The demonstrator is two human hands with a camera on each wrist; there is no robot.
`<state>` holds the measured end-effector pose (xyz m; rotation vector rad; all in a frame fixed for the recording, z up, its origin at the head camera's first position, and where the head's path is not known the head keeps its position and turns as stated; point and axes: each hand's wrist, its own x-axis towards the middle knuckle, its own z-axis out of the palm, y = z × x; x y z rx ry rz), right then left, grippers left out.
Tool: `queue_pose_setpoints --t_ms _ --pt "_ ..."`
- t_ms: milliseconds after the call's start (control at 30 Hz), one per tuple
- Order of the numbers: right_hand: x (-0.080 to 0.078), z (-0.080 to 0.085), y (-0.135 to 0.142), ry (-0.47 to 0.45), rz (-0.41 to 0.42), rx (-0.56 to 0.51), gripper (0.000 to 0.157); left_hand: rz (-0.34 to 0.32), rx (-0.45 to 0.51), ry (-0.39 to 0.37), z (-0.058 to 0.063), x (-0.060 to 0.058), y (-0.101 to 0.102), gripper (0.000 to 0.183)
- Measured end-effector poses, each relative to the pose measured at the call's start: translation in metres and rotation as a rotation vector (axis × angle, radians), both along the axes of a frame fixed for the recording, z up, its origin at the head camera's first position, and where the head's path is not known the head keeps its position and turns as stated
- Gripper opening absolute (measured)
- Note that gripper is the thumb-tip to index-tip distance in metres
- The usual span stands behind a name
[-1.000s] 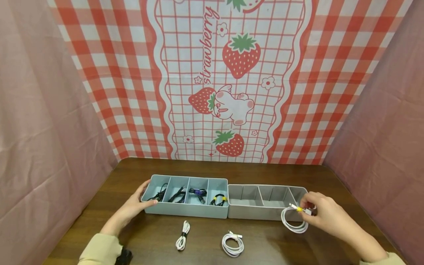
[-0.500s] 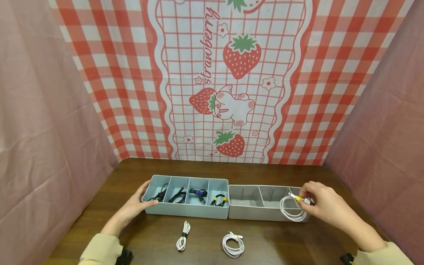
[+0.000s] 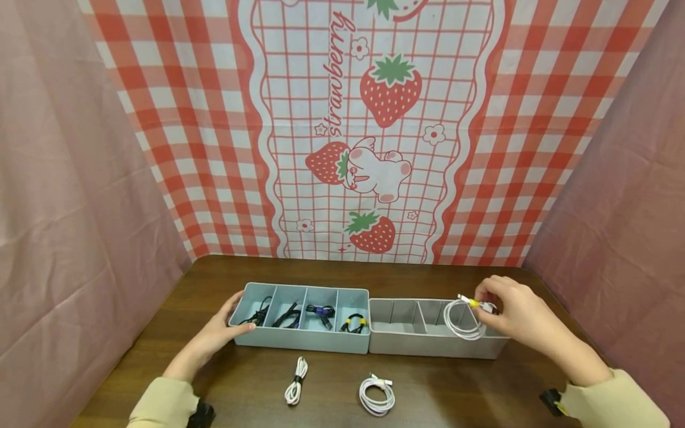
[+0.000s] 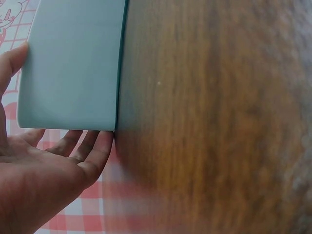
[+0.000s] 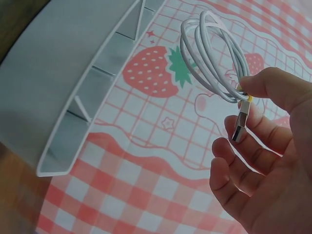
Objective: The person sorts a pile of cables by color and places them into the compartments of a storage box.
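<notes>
My right hand (image 3: 514, 306) pinches a coiled white USB cable (image 3: 464, 321) by its yellow tie, thumb against fingertips. The loops hang over the right part of the grey divided box (image 3: 433, 345); in the right wrist view the cable's metal plug (image 5: 239, 126) sticks out below the thumb. My left hand (image 3: 214, 330) rests at the left end of the light blue divided box (image 3: 302, 340), thumb along its front rim. In the left wrist view its fairly straight fingers (image 4: 100, 151) touch the end wall. Dark cables (image 3: 321, 312) lie in the blue box's compartments.
Two more white cables lie on the brown table (image 3: 332, 410) in front of the boxes: a long bundle (image 3: 296, 381) with a black tie and a round coil (image 3: 376, 395). The boxes stand end to end. A strawberry-print cloth (image 3: 369, 148) hangs behind, pink curtains (image 3: 80, 208) beside.
My right hand has lifted the white USB cable up and back, from before the grey box's front wall to above its right compartments. The left hand has stayed at the blue box.
</notes>
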<state>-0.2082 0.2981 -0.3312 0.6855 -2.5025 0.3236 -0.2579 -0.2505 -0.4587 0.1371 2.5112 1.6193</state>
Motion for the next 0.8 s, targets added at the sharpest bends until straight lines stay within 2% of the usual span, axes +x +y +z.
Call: queue_pose_setpoints --t_ms 367,800 --pt "-0.013 0.012 -0.012 -0.007 -0.015 -0.006 0.028 0.0 -0.003 -0.013 0.002 0.001 0.0 0.086" --pt "-0.029 0.014 -0.024 -0.012 -0.012 -0.034 0.025 0.003 -0.012 -0.019 0.003 0.002 0.0 0.087"
